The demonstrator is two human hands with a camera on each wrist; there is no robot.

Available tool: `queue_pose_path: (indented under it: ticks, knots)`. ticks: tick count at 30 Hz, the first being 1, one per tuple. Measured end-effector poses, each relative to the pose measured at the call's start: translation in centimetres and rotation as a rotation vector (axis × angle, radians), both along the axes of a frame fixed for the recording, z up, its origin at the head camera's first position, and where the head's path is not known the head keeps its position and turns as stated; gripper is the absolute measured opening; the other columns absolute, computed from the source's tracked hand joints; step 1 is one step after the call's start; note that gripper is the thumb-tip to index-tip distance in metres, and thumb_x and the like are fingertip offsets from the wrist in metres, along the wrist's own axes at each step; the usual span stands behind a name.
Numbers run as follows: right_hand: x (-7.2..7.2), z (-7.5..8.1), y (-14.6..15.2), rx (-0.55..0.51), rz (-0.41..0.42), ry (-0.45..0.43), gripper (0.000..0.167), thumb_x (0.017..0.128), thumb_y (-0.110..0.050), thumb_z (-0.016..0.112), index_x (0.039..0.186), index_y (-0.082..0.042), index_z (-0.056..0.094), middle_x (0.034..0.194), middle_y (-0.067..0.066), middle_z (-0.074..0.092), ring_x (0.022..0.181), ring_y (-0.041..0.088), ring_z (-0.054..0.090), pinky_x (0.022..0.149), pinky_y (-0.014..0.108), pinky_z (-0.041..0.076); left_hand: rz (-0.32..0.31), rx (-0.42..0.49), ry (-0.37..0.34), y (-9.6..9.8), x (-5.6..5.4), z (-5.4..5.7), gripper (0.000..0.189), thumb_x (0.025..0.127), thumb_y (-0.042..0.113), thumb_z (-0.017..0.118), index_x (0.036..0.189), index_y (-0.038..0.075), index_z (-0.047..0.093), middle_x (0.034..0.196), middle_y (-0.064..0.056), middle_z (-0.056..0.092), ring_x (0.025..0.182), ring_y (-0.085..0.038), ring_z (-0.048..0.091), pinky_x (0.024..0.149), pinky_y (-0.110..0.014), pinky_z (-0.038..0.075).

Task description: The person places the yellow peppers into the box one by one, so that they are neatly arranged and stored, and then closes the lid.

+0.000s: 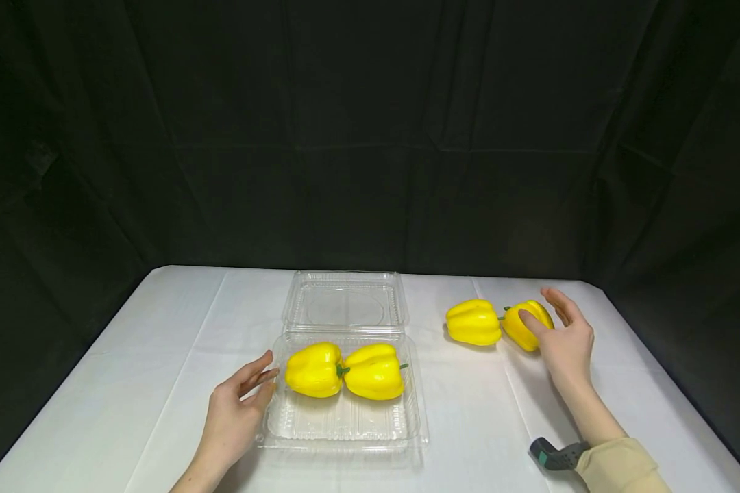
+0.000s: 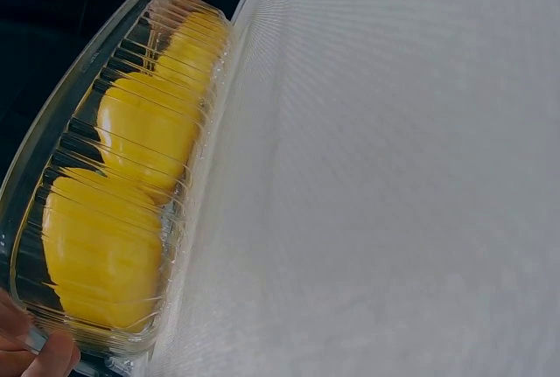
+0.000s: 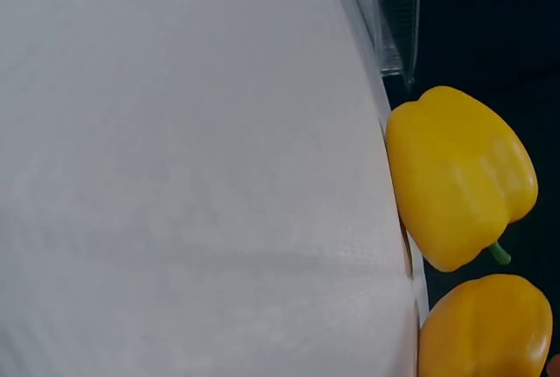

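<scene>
A clear plastic clamshell container (image 1: 345, 428) lies with its lid (image 1: 345, 305) folded back away from me. Two yellow bell peppers (image 1: 313, 370) sit side by side in its base, stems pointing right. My left hand (image 1: 237, 407) pinches the container's left rim between thumb and fingers (image 2: 54, 356). At the right, two more yellow bell peppers rest on the table, the left one (image 1: 472, 322) close beside the right one (image 1: 523, 327). Around the right pepper is my right hand (image 1: 567, 342), thumb overlapping its front and fingers extended past its far right side.
A white cloth covers the table (image 1: 142, 370), with fold lines running across it. Black curtains (image 1: 358, 137) hang behind and at both sides. A dark wrist device (image 1: 558, 454) is strapped by the right sleeve's cuff (image 1: 619, 465).
</scene>
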State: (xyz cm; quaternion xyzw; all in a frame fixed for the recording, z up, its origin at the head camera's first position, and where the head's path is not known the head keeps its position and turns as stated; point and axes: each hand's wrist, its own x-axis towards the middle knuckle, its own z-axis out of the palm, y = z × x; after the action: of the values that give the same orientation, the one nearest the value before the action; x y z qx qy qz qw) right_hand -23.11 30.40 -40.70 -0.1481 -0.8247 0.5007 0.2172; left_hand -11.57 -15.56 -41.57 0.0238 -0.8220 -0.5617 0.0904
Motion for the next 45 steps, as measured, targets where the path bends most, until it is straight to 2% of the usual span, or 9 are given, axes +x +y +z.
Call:
queue_pose_path:
  ticks: [8, 17, 24, 34, 45]
  knots:
    - [-0.3, -0.5, 0.6, -0.001, -0.02, -0.054, 0.066, 0.093, -0.028, 0.07, 0.153, -0.021, 0.041, 0.155, 0.004, 0.045, 0.148, 0.026, 0.033, 0.124, 0.05, 0.029, -0.004, -0.004, 0.003, 0.0, 0.0, 0.0, 0.045, 0.094, -0.003, 0.061, 0.138, -0.003, 0.055, 0.142, -0.017, 0.057, 0.117, -0.03, 0.066, 0.093, -0.034, 0.058]
    - [-0.5, -1.3, 0.8, 0.009, -0.001, -0.102, 0.073, 0.093, -0.032, 0.071, 0.155, -0.02, 0.036, 0.158, 0.005, 0.041, 0.15, 0.026, 0.03, 0.124, 0.049, 0.029, -0.006, -0.009, 0.0, 0.0, 0.1, 0.1, 0.045, 0.094, -0.002, 0.061, 0.138, -0.004, 0.054, 0.142, -0.018, 0.057, 0.118, -0.031, 0.066, 0.093, -0.035, 0.058]
    - [-0.5, -1.9, 1.0, 0.024, 0.029, -0.115, 0.076, 0.092, -0.033, 0.072, 0.156, -0.019, 0.034, 0.158, 0.005, 0.04, 0.149, 0.026, 0.031, 0.123, 0.045, 0.031, -0.005, -0.011, 0.001, 0.0, 0.1, 0.2, 0.045, 0.094, -0.003, 0.061, 0.138, -0.005, 0.054, 0.141, -0.018, 0.057, 0.117, -0.031, 0.066, 0.094, -0.035, 0.057]
    - [-0.6, -2.3, 1.0, 0.018, 0.035, -0.138, 0.077, 0.092, -0.033, 0.071, 0.157, -0.019, 0.032, 0.159, 0.007, 0.038, 0.147, 0.029, 0.033, 0.122, 0.046, 0.032, -0.006, -0.016, 0.005, 0.0, 0.1, 0.1, 0.045, 0.094, -0.003, 0.061, 0.138, -0.004, 0.055, 0.141, -0.019, 0.057, 0.117, -0.032, 0.066, 0.093, -0.035, 0.058]
    - [-0.5, -2.5, 1.0, 0.022, -0.008, -0.153, 0.075, 0.093, -0.039, 0.069, 0.155, -0.016, 0.035, 0.16, 0.009, 0.037, 0.148, 0.03, 0.03, 0.12, 0.048, 0.035, -0.006, -0.006, -0.003, 0.0, 0.0, 0.1, 0.045, 0.094, -0.003, 0.061, 0.138, -0.004, 0.054, 0.142, -0.018, 0.057, 0.118, -0.031, 0.066, 0.093, -0.034, 0.058]
